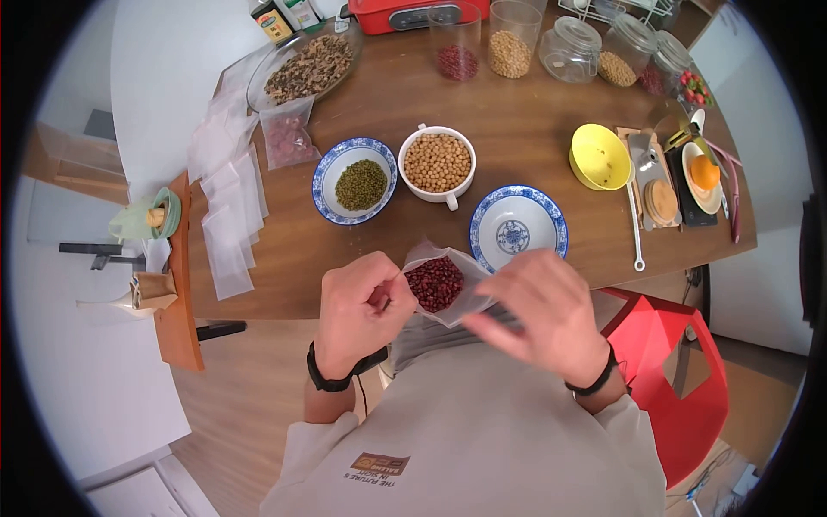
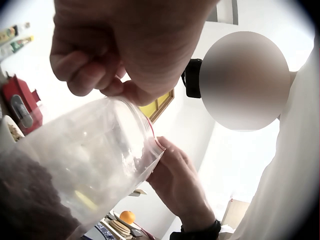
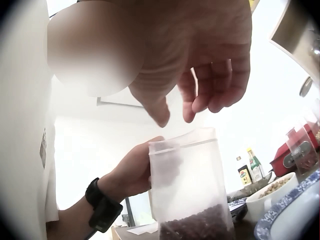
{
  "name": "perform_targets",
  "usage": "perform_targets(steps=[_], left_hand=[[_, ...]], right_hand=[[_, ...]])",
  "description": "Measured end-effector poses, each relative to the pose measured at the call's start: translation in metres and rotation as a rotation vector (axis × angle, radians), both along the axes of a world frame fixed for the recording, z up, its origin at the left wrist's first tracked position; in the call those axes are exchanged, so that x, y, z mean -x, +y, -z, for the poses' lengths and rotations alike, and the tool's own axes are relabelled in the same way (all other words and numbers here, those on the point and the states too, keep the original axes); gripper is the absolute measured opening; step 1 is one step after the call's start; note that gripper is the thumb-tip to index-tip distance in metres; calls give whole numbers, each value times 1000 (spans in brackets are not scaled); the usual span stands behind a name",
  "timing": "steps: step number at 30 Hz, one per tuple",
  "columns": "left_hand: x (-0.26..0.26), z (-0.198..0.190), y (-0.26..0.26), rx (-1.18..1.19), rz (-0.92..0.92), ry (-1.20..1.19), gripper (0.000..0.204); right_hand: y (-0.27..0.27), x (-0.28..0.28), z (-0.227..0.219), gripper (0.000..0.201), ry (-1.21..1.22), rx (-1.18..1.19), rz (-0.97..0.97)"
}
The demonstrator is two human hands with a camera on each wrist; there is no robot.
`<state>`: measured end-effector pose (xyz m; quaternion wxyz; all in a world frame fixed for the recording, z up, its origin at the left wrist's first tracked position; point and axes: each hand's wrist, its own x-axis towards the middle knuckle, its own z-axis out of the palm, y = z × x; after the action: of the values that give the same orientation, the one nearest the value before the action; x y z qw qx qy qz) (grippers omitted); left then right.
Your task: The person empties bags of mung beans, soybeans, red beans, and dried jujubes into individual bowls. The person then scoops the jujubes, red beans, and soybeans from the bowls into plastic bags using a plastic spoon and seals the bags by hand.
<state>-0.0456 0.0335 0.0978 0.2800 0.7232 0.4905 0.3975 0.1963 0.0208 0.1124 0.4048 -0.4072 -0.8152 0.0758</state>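
A clear zip bag (image 1: pixel 472 295) stands upright at the table's front edge with its mouth spread. Dark red beans (image 1: pixel 435 284) fill its lower part, as the right wrist view also shows. My left hand (image 1: pixel 362 302) pinches the bag's rim on the left side, its fingers curled. Over the right side of the mouth hovers my right hand (image 1: pixel 547 314), blurred in the head view. In the right wrist view its thumb and fingers (image 3: pixel 217 92) are spread just above the rim with nothing between them. An empty blue-rimmed bowl (image 1: pixel 514 231) is just beyond it.
Behind the bag stand a bowl of green beans (image 1: pixel 360 184) and a white two-handled pot of tan beans (image 1: pixel 437 163). Flat empty bags (image 1: pixel 228 224) lie at left. On the right are a yellow bowl (image 1: pixel 600 157) and a long-handled spoon (image 1: pixel 636 228). Jars (image 1: pixel 570 50) line the back.
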Motion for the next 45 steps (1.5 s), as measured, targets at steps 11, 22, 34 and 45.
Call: perform_targets(steps=[11,22,34,45], left_hand=[[15,2,-1,117,2,-76,12],[45,68,-27,281,51,-285,20],[4,102,-23,398,269,-446,80],[-34,98,-2,375,268,-734,87]], right_hand=[[8,32,7,17,-282,-101,-300],[17,25,-27,21,-217,-81,-275],[24,21,-50,20,-110,108,-64],[37,19,-50,10,253,427,-40]])
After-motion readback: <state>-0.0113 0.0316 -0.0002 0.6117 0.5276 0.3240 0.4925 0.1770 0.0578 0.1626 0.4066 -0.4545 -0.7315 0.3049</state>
